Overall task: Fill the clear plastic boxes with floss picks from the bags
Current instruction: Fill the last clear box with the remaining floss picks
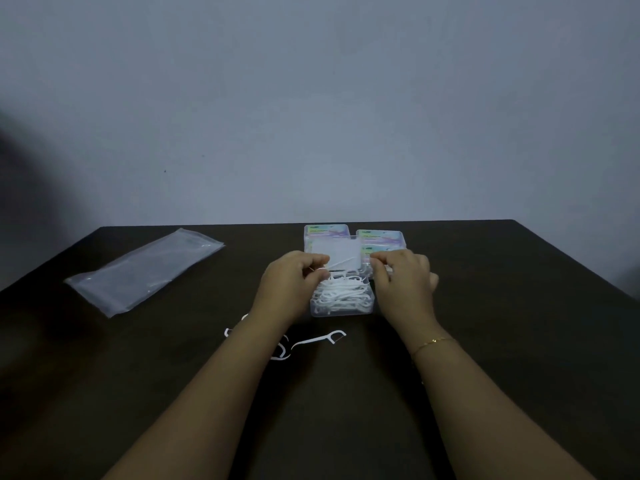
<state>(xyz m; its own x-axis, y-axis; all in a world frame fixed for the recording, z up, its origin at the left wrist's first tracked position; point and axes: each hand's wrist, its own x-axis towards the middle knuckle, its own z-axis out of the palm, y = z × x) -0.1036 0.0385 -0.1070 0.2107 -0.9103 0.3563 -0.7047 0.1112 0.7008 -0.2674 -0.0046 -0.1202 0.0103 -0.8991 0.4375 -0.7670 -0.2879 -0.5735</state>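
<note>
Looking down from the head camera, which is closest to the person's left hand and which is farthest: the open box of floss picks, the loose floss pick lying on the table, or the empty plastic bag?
From the left hand:
1. Open box of floss picks: right beside the hand, on its right.
2. Loose floss pick: on the table, nearer the person, beside the forearm.
3. Empty plastic bag: far off to the left.

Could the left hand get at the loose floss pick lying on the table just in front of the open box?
Probably yes. The loose floss pick lies bare on the table, nothing covering it, just beside the left forearm. The left hand, at the open box, need only draw back.
</note>
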